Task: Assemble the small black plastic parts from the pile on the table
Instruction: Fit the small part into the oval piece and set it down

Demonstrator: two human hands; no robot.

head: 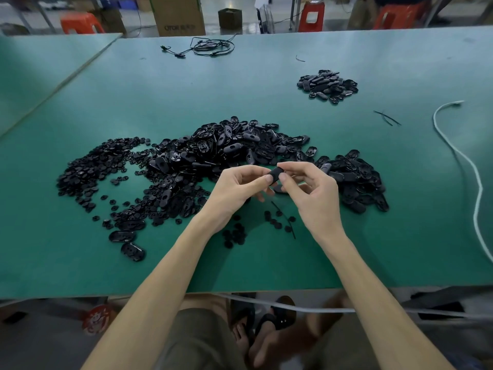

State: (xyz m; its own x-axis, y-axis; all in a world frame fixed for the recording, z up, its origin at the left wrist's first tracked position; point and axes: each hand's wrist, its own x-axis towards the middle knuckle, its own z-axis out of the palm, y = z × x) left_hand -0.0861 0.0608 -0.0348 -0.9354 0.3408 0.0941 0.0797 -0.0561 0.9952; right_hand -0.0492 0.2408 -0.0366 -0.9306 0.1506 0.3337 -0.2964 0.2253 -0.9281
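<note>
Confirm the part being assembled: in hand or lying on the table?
In hand: the left hand and the right hand both pinch the black plastic part between thumb and fingers, near the main pile.

I'm sitting on a factory assembly floor, by the look of it. The long green work table [266, 263] before me carries a loose heap of black plastic parts [226, 153] across mid-frame, with a smaller pile [328, 85] at upper right and a tangle of black wiring [213, 46] at upper centre. A second green table [40, 70] adjoins at upper left. Along the top edge stand a cardboard carton [177, 14] and orange plastic stools [80, 22] on a bare grey floor [248, 28].
</note>
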